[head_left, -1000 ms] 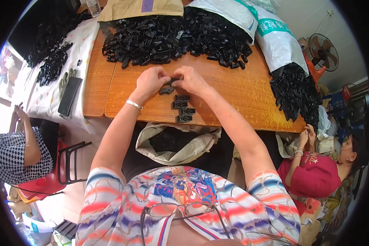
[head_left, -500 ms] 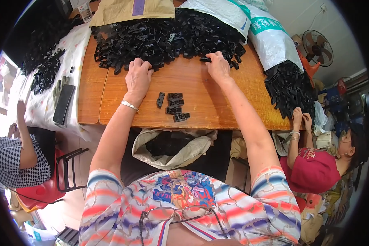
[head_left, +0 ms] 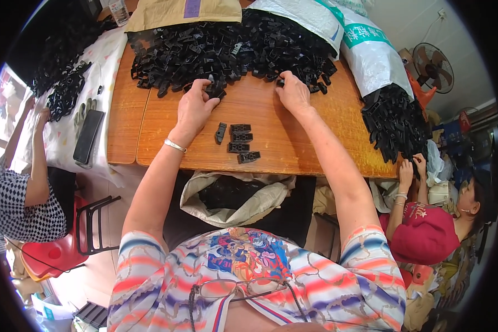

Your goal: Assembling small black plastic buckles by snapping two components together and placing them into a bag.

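Observation:
My left hand (head_left: 195, 108) is at the front edge of a heap of small black plastic parts (head_left: 185, 55). Its thumb and fingers curl around a black plastic part (head_left: 218, 91), though the far fingers are partly hidden. Farther right, my right hand (head_left: 294, 95) pinches another black plastic part (head_left: 281, 83) at the heap's edge, mostly covered by the fingertips. Between my forearms, a short column of several black parts (head_left: 239, 147) lies on the wooden table (head_left: 177, 141). One single black part (head_left: 221, 133) lies just left of that column.
A brown paper sack (head_left: 166, 15) and a white sack (head_left: 304, 22) spill the heap. At right, another sack (head_left: 373, 55) pours out black parts near a co-worker's hands (head_left: 412, 169). An open cloth sack (head_left: 232, 213) hangs below the front edge. A second co-worker (head_left: 16, 188) sits left.
My left hand has shifted slightly right and turned, its thumb now showing apart from the fingers. My right hand stays nearly in place. The left co-worker's hands have moved toward the black parts there.

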{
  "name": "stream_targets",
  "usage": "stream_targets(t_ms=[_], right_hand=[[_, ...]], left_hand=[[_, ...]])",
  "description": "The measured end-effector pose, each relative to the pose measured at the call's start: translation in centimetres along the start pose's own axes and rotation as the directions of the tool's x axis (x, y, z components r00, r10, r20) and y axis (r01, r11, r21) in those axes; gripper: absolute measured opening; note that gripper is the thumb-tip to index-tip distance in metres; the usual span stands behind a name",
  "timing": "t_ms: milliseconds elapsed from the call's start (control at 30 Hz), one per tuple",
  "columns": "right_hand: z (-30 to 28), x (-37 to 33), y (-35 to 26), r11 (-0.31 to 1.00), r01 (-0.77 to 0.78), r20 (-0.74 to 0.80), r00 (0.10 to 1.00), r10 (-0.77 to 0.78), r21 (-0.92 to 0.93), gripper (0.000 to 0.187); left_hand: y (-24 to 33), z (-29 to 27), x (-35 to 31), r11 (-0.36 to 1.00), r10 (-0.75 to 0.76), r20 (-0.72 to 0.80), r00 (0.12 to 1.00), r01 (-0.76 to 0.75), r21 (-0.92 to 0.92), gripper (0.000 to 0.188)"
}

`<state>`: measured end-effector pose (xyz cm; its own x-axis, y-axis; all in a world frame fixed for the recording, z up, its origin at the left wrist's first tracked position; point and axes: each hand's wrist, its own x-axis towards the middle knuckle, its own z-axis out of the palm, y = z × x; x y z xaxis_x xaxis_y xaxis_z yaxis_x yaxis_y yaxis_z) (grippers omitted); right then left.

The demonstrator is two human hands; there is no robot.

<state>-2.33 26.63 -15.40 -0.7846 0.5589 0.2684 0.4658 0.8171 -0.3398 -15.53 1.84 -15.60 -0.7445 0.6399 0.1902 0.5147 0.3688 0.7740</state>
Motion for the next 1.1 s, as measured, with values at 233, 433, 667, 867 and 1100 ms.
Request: stream_targets(t_ms=[233,433,667,867,1100], right_hand=[[0.6,0.1,-0.5,0.996,-0.004,0.03,1.0,0.007,-0.091,0.027],[0.5,-0.6,-1.3,0.991,0.128,-0.042,0.991,-0.127,0.029,0.017],[2.1,-2.4,-7.9,0.826,0.381,0.069,0.892,-0.447,0.416,0.027],[1.9,-2.9,-9.4,0.811,0.353,0.049,0.905,-0.423,0.466,0.032],[1.9,-3.9,-9.9,0.828,0.226,0.105,0.941,-0.322,0.513,0.026]], left_hand=[[0.0,0.2,-0.6,0.993,-0.054,-0.008,0.999,0.053,-0.106,0.053],[0.0,0.3,-1.0,1.0,-0.004,0.006,1.0,0.004,-0.014,0.054],[-0.9,1.4,-1.6,0.987,0.157,0.01,0.988,-0.157,0.033,0.033],[0.0,1.4,-1.7,0.946,0.222,0.026,0.975,-0.221,0.236,0.023],[0.0,1.6,-1.6,0.965,0.205,0.026,0.978,-0.206,0.162,0.022]])
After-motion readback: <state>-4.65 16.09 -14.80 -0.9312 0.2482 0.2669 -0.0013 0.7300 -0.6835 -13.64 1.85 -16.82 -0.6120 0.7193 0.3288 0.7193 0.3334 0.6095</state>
